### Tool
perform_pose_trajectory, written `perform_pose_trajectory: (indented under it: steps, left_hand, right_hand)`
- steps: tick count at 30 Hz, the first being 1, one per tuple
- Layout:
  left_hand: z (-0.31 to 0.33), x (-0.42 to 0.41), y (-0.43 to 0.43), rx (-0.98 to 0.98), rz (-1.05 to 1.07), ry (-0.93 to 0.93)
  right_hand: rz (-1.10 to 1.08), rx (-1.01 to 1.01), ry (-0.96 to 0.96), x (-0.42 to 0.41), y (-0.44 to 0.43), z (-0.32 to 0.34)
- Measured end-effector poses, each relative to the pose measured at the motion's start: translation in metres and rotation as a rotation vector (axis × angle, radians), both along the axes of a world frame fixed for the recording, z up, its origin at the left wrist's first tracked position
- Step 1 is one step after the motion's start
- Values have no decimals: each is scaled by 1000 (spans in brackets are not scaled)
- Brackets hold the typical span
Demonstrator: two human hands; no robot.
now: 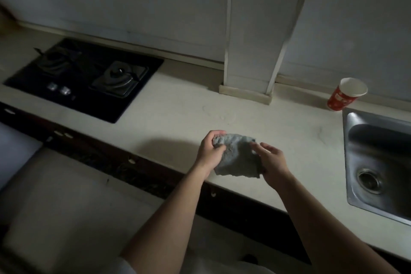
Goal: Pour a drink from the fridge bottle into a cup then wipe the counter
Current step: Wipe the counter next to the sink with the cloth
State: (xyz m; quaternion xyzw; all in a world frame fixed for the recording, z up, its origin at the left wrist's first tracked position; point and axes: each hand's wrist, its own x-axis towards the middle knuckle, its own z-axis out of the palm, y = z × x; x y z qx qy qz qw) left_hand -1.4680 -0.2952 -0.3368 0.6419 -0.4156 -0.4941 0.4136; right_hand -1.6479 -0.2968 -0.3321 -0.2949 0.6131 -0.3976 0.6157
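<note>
Two hands on one grey-blue cloth (238, 158), just above front part of pale counter (175, 104). Left hand (208, 154) curled tight round bunched top-left corner. Right hand (274, 162) at right edge, fingers loosely straight and spread over fabric, thumb hidden behind it, so pinch or mere support: cannot tell. Looks like wipe stage, cloth being readied, not yet flat on surface. To do well: fold into flat pad, avoid wadded lump, press down with open palm, sweep in overlapping passes. Start at faint wet ring smear (219, 114) just beyond cloth, mid-counter, likely spill spot. Push liquid toward steel sink (353, 158) on right, not toward front lip and floor. Red paper cup (345, 94) upright at back by wall, just beside sink's far corner, well apart from hands; contents not visible. Fridge bottle out of view. Obstacles: cup in path of any sweep along back-right, easy to tip, so lift or go round; boxed tiled column (255, 51) jutting onto counter at back, skirting corner likely to trap wet; black gas hob (84, 78) on left, raised burner grates and knobs, stop short of its edge. Dim light, smear hard to judge, so check twice.
</note>
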Motion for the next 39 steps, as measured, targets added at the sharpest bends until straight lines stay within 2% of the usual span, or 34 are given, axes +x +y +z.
perform_pose_trajectory:
  steps: [5,10,16,21,24,27,31,33,36,39]
  left_hand:
    - [-10,88,-23,15,-157,-219]
    - [-18,175,-55,86,-219,-292]
    - [-19,201,-99,93,-304,-349]
    - [-26,208,-135,84,-349,-441]
    - [-26,219,-148,108,-303,-490]
    - [-28,232,-165,90,-216,-532]
    - [-30,234,-183,-61,-7,-705]
    - [-35,231,-183,-97,-139,-798]
    - [-56,227,-181,-29,-477,-814]
    - [-76,237,-178,-43,-553,-804]
  right_hand:
    - [93,59,25,76,-18,0]
    - [76,-4,133,164,-35,-8]
    - [-57,-38,229,200,-63,-16]
    - [-20,-1,289,205,-104,-32]
    - [39,21,330,215,-127,-38]
    - [67,-73,405,230,-149,-39]
    - [63,-224,669,254,-162,-38]
    - [226,-324,794,269,-158,-43]
    - [469,-369,905,292,-149,-58]
    - [594,-304,934,315,-142,-69]
